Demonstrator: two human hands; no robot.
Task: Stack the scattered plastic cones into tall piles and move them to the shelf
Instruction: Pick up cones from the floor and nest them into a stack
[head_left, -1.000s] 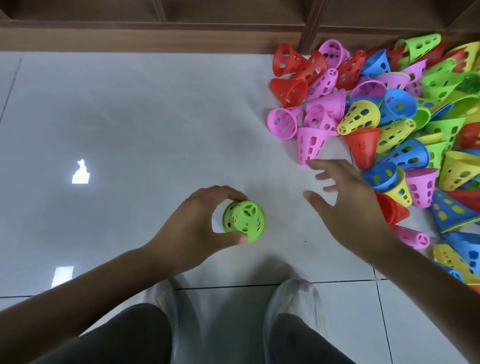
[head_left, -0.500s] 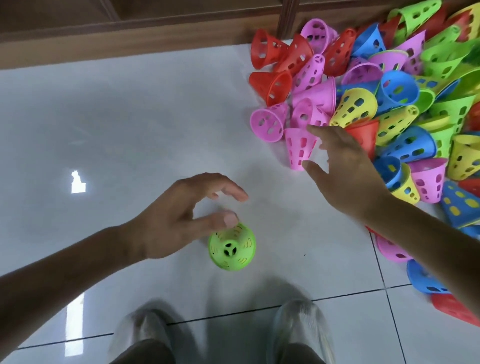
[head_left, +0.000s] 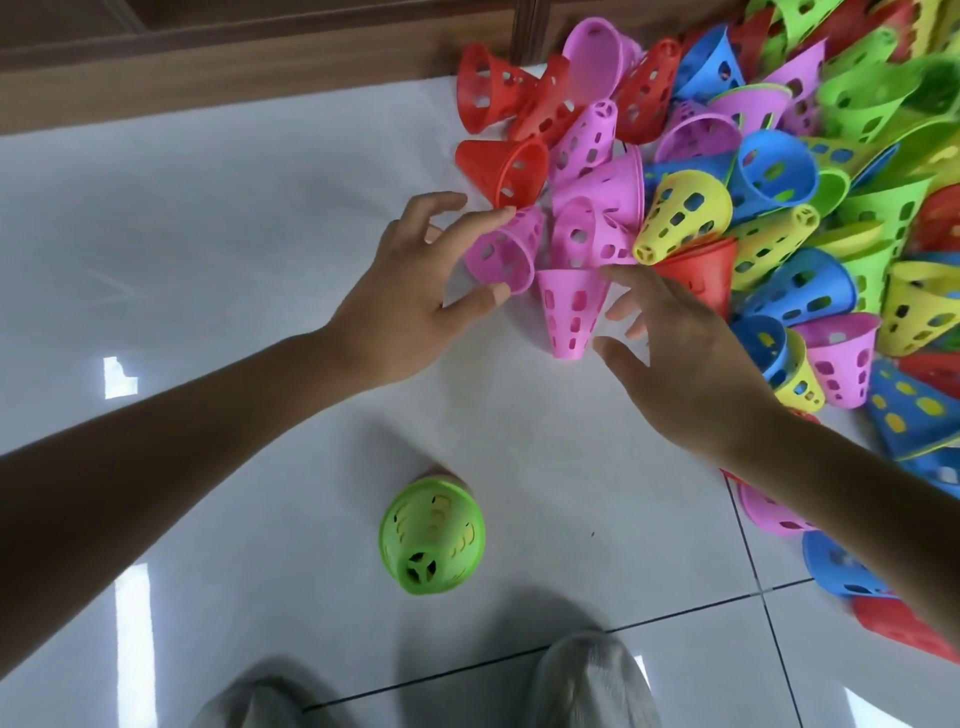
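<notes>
A glossy white tiled floor carries everything. A green cone stands near centre. A many-coloured cone heap lies far right.

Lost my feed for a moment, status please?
Left hand open around a pink cone. Right hand open beside another pink cone. Green cone stands alone. Nothing blocking.

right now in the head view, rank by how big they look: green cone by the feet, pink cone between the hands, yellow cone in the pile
1. green cone, though it is nearest the camera
2. and 3. yellow cone and pink cone look alike, so not ranked
</notes>
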